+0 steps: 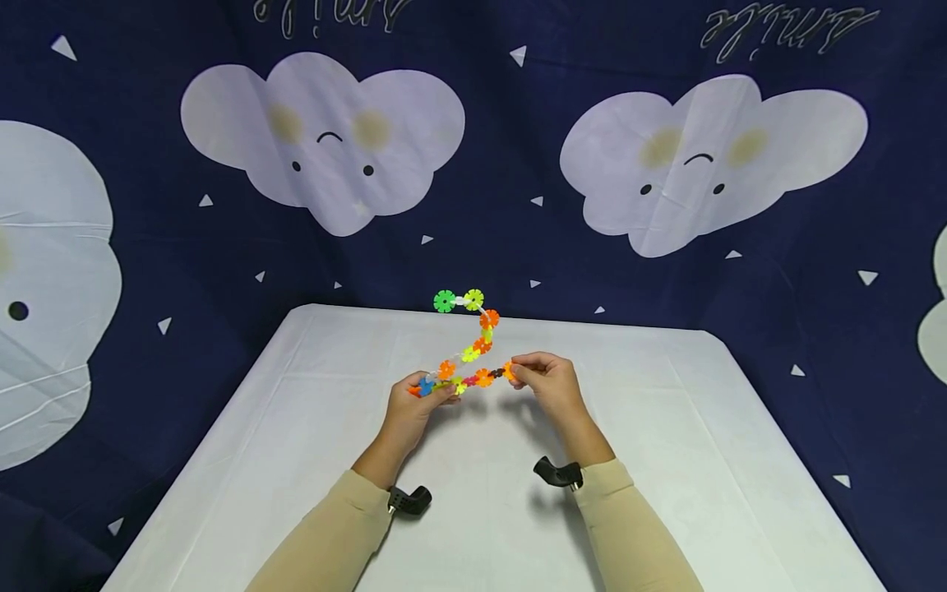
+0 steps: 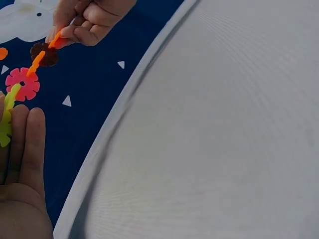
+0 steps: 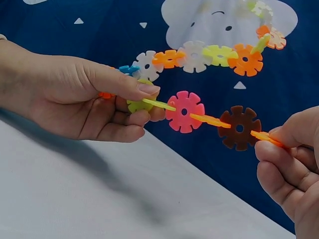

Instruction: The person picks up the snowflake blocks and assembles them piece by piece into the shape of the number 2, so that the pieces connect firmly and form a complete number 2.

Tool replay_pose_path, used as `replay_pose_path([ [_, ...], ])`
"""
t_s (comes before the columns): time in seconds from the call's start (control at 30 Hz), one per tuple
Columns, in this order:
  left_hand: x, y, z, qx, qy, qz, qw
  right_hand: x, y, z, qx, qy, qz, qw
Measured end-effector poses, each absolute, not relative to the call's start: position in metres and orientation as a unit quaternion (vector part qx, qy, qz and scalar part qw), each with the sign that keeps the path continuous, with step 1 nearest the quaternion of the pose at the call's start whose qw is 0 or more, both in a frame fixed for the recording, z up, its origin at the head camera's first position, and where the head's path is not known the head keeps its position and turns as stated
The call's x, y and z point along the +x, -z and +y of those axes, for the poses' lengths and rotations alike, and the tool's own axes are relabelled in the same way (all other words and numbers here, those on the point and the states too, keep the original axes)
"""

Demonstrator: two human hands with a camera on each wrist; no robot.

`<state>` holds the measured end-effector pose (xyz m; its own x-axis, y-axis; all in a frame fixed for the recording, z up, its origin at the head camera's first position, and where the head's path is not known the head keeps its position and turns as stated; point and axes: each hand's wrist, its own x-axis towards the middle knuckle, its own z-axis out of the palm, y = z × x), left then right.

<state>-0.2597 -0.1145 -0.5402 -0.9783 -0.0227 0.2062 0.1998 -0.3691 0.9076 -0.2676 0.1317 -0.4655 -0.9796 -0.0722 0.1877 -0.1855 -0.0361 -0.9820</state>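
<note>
A chain of notched plastic snowflake discs, slotted edge to edge, is held above the table. My left hand (image 1: 409,411) pinches it between thumb and fingers at a yellow-green disc (image 3: 141,103). At the near end, my right hand (image 1: 553,390) pinches an orange disc (image 3: 266,138) by thumb and fingertips. Between the hands run a pink disc (image 3: 185,112), another orange disc (image 3: 210,121) and a brown disc (image 3: 239,128). Beyond the left hand the chain curves up and away through several colours to a green disc (image 1: 444,301). Part of it is hidden by the left hand.
A white-covered table (image 1: 481,526) lies under both hands. Behind it hangs a dark blue curtain (image 1: 510,164) printed with clouds and small triangles. Each wrist carries a black camera mount, one on the left (image 1: 409,501) and one on the right (image 1: 558,473).
</note>
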Motion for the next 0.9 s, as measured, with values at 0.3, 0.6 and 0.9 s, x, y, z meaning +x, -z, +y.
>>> replay_pose_path([
  [0.3,-0.259,0.540,-0.112,-0.080,0.819,-0.564,0.072,-0.269,0.467,0.135,0.092,-0.734,-0.672,0.023],
  [0.6,-0.257,0.542,-0.112,-0.085,0.816,-0.567,0.076,-0.268,0.469,0.135,0.098,-0.726,-0.680,0.023],
  [0.9,-0.258,0.545,-0.111,-0.095,0.826,-0.549,0.091,-0.283,0.497,0.137,0.098,-0.716,-0.691,0.023],
])
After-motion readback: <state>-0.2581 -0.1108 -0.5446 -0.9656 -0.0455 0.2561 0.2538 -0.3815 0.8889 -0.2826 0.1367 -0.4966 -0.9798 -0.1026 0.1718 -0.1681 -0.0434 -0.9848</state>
